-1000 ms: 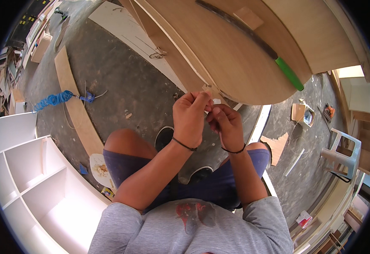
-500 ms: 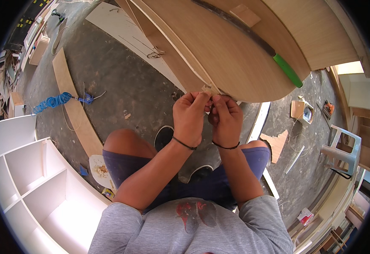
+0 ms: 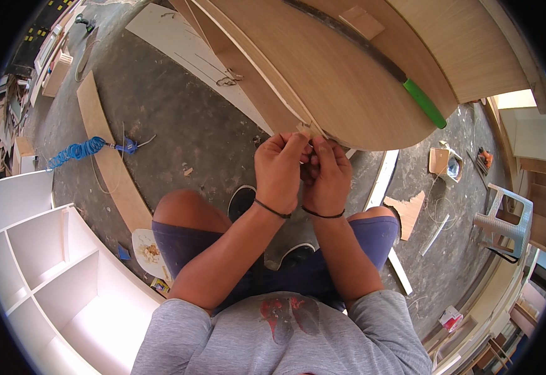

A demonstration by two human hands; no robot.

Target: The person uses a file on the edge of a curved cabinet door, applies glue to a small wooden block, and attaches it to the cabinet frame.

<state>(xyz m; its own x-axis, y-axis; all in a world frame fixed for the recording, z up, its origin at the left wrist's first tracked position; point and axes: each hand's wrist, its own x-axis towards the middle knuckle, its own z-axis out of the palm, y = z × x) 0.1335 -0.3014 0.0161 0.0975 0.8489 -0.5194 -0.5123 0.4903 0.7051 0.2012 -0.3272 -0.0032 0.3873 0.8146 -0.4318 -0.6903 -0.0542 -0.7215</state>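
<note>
In front of me, a light wood-grain panel [image 3: 348, 94] with a rounded near end has a thin pale edging strip [image 3: 279, 87] running along its left edge. At the strip's near end, my left hand [image 3: 278, 170] pinches it between thumb and forefinger. Close beside it, my right hand [image 3: 327, 174] is also closed in a pinch at that end, its fingertips nearly touching the left ones. The tips partly hide what they grip. A long dark flat file with a green handle [image 3: 424, 103] lies on top of the panel, along with a small wood offcut [image 3: 362, 23].
A white shelf unit [image 3: 66, 275] stands at the lower left. A long plywood strip [image 3: 113, 162] lies on the floor beneath a coiled blue air hose [image 3: 76, 152]. On the right are a grey plastic stool [image 3: 504, 222], a broken plywood piece [image 3: 405, 212] and an open box [image 3: 447, 164].
My right hand has shifted slightly left, its wrist closer to the left wrist. The left hand stays nearly in place, and the panel and file have not moved.
</note>
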